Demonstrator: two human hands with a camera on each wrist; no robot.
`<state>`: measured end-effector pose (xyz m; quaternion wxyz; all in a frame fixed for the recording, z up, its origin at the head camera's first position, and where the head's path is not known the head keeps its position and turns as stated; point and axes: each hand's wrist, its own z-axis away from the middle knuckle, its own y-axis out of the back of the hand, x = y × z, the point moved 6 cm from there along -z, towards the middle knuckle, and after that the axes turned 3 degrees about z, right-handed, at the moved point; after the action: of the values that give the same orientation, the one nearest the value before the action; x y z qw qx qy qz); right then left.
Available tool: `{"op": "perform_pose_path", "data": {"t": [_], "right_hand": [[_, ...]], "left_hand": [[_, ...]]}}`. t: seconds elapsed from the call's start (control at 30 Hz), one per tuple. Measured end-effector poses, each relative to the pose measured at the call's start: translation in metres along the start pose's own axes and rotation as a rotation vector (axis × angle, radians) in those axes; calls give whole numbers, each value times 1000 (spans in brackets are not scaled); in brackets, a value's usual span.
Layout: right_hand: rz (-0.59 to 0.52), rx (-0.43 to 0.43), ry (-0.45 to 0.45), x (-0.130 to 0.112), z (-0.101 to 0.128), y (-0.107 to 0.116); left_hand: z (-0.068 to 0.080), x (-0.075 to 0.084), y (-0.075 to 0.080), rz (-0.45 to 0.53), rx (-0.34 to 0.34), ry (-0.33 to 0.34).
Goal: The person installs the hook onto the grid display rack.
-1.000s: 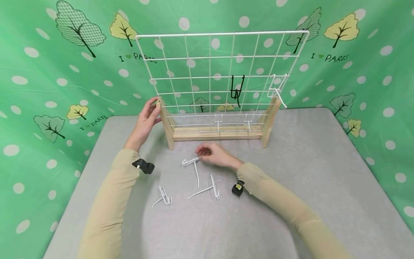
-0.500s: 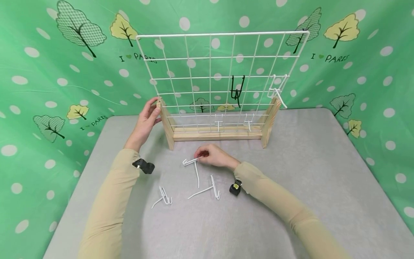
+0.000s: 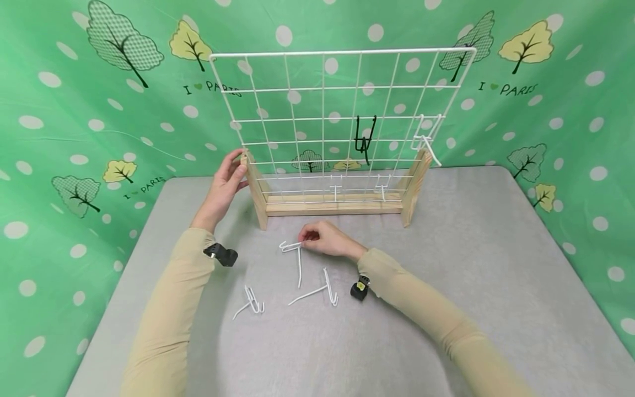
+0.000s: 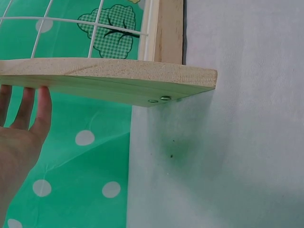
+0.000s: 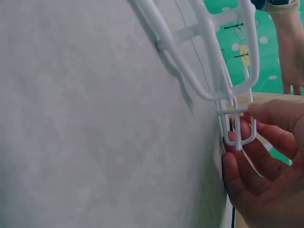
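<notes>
A white wire grid panel [image 3: 342,110] stands in a wooden base [image 3: 332,205] at the back of the grey table [image 3: 446,286]. My left hand [image 3: 225,184] rests with straight fingers [image 4: 28,111] against the base's left wooden upright [image 4: 109,80]. My right hand [image 3: 324,240] pinches the end of a white wire hook [image 3: 296,253] that lies on the table in front of the base; the pinch shows close up on the white wire hook [image 5: 237,123] in the right wrist view. A black hook [image 3: 364,140] and a white hook [image 3: 426,140] hang on the grid.
Two more white hooks lie on the table: one white hook [image 3: 319,289] near my right wrist, another white hook [image 3: 252,302] to its left. Two small white hooks [image 3: 358,187] hang on the grid's lowest wires. Green patterned cloth [image 3: 74,110] surrounds the table.
My right hand has closed its fingertips on the hook's end and shifted it slightly; the hook's long stem has swung a little. The left hand has stayed in place.
</notes>
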<state>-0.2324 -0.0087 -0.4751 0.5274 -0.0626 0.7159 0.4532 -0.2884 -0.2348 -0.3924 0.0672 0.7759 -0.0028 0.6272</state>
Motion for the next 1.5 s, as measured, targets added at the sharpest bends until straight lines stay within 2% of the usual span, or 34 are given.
{"op": "perform_pose_path", "data": {"t": [0.47, 0.73, 1.03, 1.13, 1.37, 1.5], "right_hand": [[11, 47, -39, 6, -1, 1], [-61, 102, -74, 13, 1, 4], [-134, 131, -98, 10, 2, 9], [-162, 135, -107, 8, 3, 10], [-242, 169, -109, -1, 3, 17], [-270, 184, -117, -6, 3, 20]], "left_hand": [[0, 2, -2, 4, 1, 9], [1, 0, -1, -5, -1, -2], [0, 0, -1, -1, -6, -9], [1, 4, -2, -11, -6, -6], [10, 25, -11, -30, -13, -12], [11, 27, -12, -16, -14, -18]]}}
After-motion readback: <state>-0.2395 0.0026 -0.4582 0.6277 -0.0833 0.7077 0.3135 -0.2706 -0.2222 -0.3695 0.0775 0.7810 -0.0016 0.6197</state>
